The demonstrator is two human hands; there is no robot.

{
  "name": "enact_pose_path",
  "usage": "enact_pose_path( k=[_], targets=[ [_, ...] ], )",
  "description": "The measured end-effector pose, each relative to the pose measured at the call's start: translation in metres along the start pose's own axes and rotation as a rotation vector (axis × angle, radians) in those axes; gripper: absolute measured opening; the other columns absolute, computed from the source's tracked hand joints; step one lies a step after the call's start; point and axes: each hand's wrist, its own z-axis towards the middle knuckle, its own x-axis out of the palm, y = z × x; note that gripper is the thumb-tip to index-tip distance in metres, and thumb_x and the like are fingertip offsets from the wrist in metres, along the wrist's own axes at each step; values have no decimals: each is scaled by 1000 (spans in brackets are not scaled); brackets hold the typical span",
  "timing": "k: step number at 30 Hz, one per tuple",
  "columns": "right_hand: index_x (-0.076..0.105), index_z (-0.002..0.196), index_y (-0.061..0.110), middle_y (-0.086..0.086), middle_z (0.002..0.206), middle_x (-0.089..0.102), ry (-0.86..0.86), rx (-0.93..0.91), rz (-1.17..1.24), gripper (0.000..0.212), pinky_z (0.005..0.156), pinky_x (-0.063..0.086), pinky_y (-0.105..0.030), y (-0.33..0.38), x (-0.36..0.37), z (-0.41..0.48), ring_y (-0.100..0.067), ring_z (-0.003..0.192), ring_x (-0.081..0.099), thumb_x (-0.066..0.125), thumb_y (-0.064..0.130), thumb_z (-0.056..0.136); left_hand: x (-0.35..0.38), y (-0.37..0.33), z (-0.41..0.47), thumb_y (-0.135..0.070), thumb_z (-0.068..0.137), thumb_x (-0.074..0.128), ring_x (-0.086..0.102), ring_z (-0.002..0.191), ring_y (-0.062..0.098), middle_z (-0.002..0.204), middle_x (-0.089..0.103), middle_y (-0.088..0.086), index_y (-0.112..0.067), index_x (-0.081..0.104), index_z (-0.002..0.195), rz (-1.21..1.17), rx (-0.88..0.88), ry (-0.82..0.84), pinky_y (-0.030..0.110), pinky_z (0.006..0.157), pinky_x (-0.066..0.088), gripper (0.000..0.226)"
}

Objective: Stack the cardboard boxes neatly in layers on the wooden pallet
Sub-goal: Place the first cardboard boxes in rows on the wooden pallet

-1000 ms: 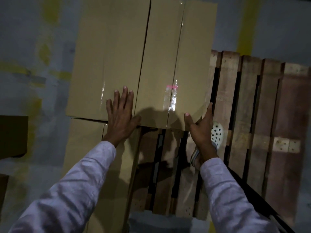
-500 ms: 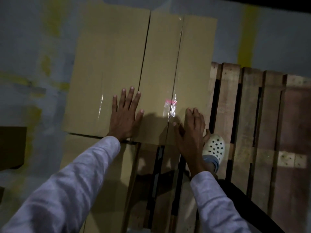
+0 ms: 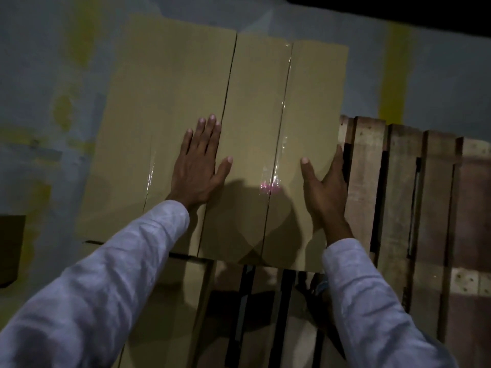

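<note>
Two taped cardboard boxes lie side by side on the wooden pallet (image 3: 398,187): a left box (image 3: 164,102) and a right box (image 3: 292,102). My left hand (image 3: 199,171) rests flat on the left box, fingers straight, thumb reaching over the seam between the two. My right hand (image 3: 325,192) is at the right box's right edge, thumb on top and fingers straight along its side. A lower cardboard box (image 3: 164,301) shows beneath them at the near left.
Bare pallet slats (image 3: 438,235) with dark gaps extend to the right and below the boxes. The grey floor (image 3: 39,75) has yellow paint marks. A dark brown box (image 3: 10,248) sits at the left edge. A shoe is mostly hidden behind my right sleeve.
My right hand moved from the top of the right box to its right edge. Both hands now reach farther up the boxes, and the view has shifted downward.
</note>
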Motion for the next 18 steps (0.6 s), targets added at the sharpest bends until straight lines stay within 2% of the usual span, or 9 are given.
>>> enact_pose_path(
  k=[4, 8, 11, 18],
  targets=[
    [8, 164, 59, 15, 173, 29, -25, -1, 5, 96, 125, 36, -57, 1, 4, -5, -23, 157, 36, 62, 83, 89, 3, 4, -1, -57, 110, 28, -9, 165, 21, 179, -8, 6, -13, -1, 171, -24, -12, 9, 52, 133, 6, 81],
    [0, 167, 52, 10, 178, 18, -8, -22, -64, 105, 127, 29, -51, 2, 6, -5, -26, 160, 29, 62, 84, 89, 8, 3, -2, -60, 110, 25, -10, 165, 22, 179, -9, 6, -12, -1, 171, -11, -8, 10, 53, 133, 8, 82],
    [0, 168, 47, 6, 178, 18, -12, -24, -85, 106, 122, 29, -48, 7, 9, 0, -29, 160, 29, 63, 82, 90, 10, 6, 3, -61, 110, 26, -11, 165, 23, 179, -10, 6, -12, -1, 171, 3, -12, 23, 53, 133, 7, 83],
    [-3, 166, 50, -1, 178, 15, 158, 66, 1, 116, 127, 26, -59, 22, -8, 6, -34, 161, 24, 71, 83, 83, -5, -3, 9, -56, 110, 26, -14, 165, 25, 179, -13, 9, -12, -6, 170, -21, -9, 113, 55, 133, 4, 81]
  ],
)
